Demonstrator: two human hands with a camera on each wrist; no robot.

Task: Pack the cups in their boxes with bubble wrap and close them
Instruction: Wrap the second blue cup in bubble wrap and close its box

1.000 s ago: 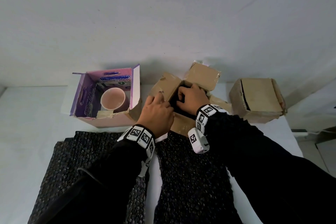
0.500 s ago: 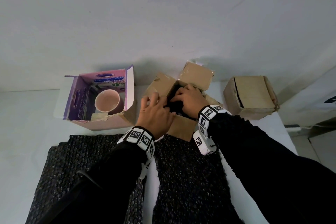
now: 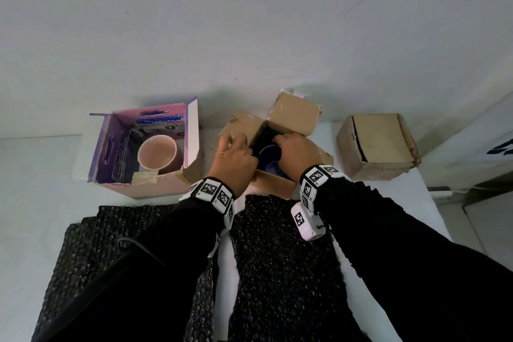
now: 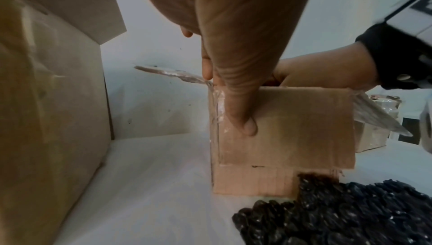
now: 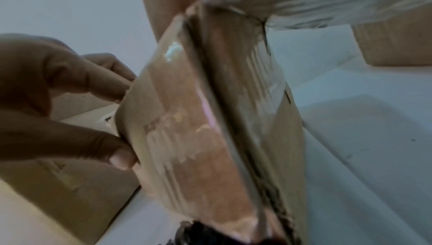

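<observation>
Right now your left hand grips the near-left corner of the open brown cardboard box, thumb pressed flat on its outer wall. Your right hand reaches inside, fingers curled round the dark blue cup. Nearby, the pink cup stands in the purple box; black bubble wrap lies nearer you.

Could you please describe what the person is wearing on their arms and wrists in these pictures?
Both arms are covered by long black sleeves reaching the wrists. Each wrist carries a white blocky band printed with square black-and-white coded markers. A thin white strap hangs from the left band. The hands themselves are bare.
</observation>
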